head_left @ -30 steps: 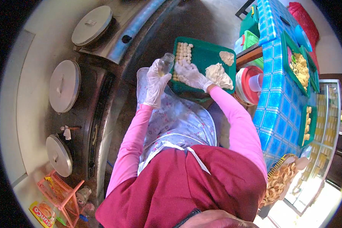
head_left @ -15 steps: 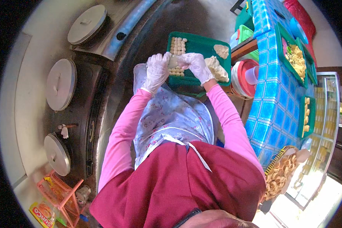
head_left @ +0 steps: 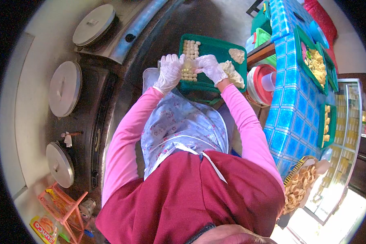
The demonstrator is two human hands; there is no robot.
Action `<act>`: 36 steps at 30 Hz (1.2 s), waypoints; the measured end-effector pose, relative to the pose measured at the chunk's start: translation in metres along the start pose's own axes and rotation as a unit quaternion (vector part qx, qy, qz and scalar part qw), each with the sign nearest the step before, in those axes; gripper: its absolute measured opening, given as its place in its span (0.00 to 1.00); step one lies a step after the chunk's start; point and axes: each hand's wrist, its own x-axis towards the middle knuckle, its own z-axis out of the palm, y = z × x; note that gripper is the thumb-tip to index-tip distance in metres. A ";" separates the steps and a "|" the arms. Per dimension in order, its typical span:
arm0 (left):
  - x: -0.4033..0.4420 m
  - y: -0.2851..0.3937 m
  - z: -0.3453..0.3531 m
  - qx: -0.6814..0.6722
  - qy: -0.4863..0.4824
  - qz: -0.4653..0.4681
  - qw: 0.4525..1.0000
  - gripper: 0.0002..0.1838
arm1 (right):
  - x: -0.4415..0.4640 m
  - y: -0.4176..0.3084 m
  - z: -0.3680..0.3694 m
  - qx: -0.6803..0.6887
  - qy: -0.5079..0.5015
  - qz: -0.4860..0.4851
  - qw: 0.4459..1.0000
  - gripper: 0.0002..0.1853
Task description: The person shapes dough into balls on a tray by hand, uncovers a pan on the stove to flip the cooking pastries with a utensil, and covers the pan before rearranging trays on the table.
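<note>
Fisheye view from the head, looking down, its corners lost in black. A person's two gloved hands meet over the near left part of a green tray (head_left: 211, 42). The left hand (head_left: 169, 74) is closed around a small clear jar (head_left: 187, 66), which it holds tipped towards the right, above the tray. The left hand covers one end of the jar; the glass is so see-through that its outline blurs into what lies behind, and only a yellowish tint shows inside.

The right hand (head_left: 210, 68) is at the jar's other end, fingers bent inwards. Whether those fingers grip the jar, touch its rim or only hover beside it cannot be told.

Small pale dough balls (head_left: 191, 48) stand in rows along the tray's left side; the jar and hands hide the middle of the rows, so they cannot be fully counted. To the right lies a large dough lump (head_left: 236, 77), partly hidden by the right hand and wrist, with a smaller dough piece (head_left: 236, 55) beyond it.

A flowered apron (head_left: 183, 126) covers the lap. At right, a blue checked tablecloth (head_left: 288, 110) runs out of view at the top. The basket (head_left: 293, 173) at lower right is partly hidden behind the person's shoulder, and glare washes out the corner beyond.
</note>
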 end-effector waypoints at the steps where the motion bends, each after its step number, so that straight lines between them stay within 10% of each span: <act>1: 0.001 -0.001 0.000 0.005 -0.009 -0.001 1.000 0.23 | 0.002 -0.010 -0.010 -0.129 -0.031 -0.083 0.988 0.13; 2: 0.002 -0.001 0.001 0.011 -0.017 -0.002 1.000 0.23 | 0.002 -0.021 -0.016 -0.255 -0.062 -0.163 0.951 0.13; 5: 0.002 -0.001 0.005 -0.005 -0.008 -0.008 1.000 0.23 | 0.003 -0.028 0.002 0.211 0.055 0.188 0.958 0.10; 10: -0.010 -0.002 0.011 -0.203 0.021 -0.102 0.974 0.27 | 0.005 -0.025 -0.005 0.090 0.047 -0.043 0.994 0.11; 14: -0.019 0.003 0.016 -0.348 0.117 -0.188 0.911 0.28 | 0.014 -0.081 0.000 0.369 0.113 0.286 0.877 0.15; 16: -0.023 0.006 -0.001 -0.392 0.112 -0.227 0.885 0.29 | 0.008 -0.066 0.016 -0.037 0.018 0.034 0.999 0.18; 18: -0.020 0.009 -0.050 -0.433 0.075 -0.271 0.857 0.28 | -0.009 -0.058 0.027 -0.408 -0.053 -0.163 0.896 0.26; 30: -0.123 -0.031 -0.088 -0.500 0.209 -0.403 0.737 0.31 | 0.063 0.009 0.029 -0.484 0.045 0.029 0.874 0.36; 36: -0.176 -0.044 -0.106 -0.428 0.278 -0.495 0.703 0.34 | 0.045 -0.009 0.051 -0.546 0.063 -0.063 0.833 0.32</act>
